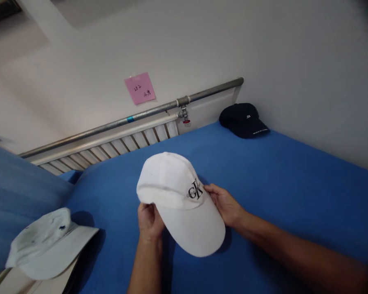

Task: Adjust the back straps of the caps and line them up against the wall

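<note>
A white baseball cap (168, 179) with black letters on its front is held up over the blue-covered surface (122, 228). Its brim points down and toward the lower right. My left hand (150, 220) grips the cap's lower left edge, with the fingertips hidden beneath it. On the other side, my right hand (223, 204) is closed on the edge near the letters, and its thumb and part of a finger show. Both hands hold the same cap.
A dark baseball cap (242, 120) lies at the far corner by the wall. Several stacked caps, a pale one (46, 241) on top, sit at the lower left beside a blue curtain (15, 192). Behind are a radiator (119, 145), a metal pipe (153, 112) and a pink note (140, 88).
</note>
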Demonstrator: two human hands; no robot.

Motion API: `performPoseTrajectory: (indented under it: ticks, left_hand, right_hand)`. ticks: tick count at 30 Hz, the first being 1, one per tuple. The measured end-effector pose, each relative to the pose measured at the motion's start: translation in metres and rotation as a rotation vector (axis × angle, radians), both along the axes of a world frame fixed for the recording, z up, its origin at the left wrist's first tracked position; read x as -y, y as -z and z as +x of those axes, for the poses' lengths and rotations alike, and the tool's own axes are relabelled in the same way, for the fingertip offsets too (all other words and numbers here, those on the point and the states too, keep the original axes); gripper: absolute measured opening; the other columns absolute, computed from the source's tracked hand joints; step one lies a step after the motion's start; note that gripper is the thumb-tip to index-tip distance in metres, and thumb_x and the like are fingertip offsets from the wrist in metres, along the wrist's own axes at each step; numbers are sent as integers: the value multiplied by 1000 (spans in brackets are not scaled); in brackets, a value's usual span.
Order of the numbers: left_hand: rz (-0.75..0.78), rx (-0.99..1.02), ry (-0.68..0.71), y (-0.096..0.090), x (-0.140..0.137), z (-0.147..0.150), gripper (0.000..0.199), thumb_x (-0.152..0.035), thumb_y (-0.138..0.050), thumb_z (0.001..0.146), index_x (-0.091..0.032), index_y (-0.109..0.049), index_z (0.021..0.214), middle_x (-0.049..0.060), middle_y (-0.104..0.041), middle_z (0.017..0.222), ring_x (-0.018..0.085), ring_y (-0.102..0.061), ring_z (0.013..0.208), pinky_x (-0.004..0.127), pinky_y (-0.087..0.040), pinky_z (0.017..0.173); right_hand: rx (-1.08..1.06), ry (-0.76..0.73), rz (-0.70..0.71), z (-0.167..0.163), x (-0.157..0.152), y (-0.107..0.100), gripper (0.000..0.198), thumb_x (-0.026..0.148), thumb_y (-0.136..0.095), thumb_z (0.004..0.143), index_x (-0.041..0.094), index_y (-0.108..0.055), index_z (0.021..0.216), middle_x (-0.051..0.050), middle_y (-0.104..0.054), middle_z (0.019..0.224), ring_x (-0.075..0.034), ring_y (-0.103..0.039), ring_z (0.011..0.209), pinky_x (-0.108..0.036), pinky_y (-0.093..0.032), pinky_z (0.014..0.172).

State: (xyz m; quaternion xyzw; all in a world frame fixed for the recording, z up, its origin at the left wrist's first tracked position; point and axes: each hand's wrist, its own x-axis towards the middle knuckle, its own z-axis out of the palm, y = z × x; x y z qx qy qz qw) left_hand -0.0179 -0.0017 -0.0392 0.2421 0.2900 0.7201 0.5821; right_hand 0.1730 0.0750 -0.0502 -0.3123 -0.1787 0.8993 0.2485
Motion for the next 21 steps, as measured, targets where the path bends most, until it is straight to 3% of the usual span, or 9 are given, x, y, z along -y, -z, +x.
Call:
performPoseTrajectory:
  ticks: [4,7,11,16,21]
  left_hand:
    - [31,194,-151,-9,1,5,28,-36,-52,83,-18,-72,93,5,-74,90,17,-67,90,26,-49,86]
    - [29,244,-63,-14,3,7,40,-49,-51,83,-17,-72,91,7,-74,97,19,-67,94,28,-49,89]
    - [43,215,5,-6,-1,-3,32,-28,-41,92,-23,-73,96,1,-75,96,12,-68,93,21,-47,92]
    - [213,222,270,8,-2,-23,37,-22,-37,92,-24,-70,107,2,-70,108,14,-64,105,24,-43,98]
    - [356,302,575,5,0,-17,48,-19,-20,96,-22,-60,124,4,-60,126,15,-50,123,26,-33,106]
  right_hand:
    - [29,92,8,0,-3,-1,18,30,-47,76,18,-62,74,-3,-67,60,-20,-64,62,-32,-49,67]
    - [47,144,15,0,-2,-1,17,30,-48,76,19,-60,71,-2,-64,56,-18,-60,55,-32,-48,63]
    - [47,181,88,1,-2,2,9,29,-54,72,20,-56,69,2,-62,56,-15,-56,53,-30,-46,61]
    - [-116,104,312,7,-4,0,14,18,-62,59,19,-58,72,4,-64,66,-11,-56,59,-24,-43,61]
    - [-279,31,330,15,-7,-9,23,24,-66,64,17,-63,86,0,-68,75,-14,-61,68,-27,-46,70]
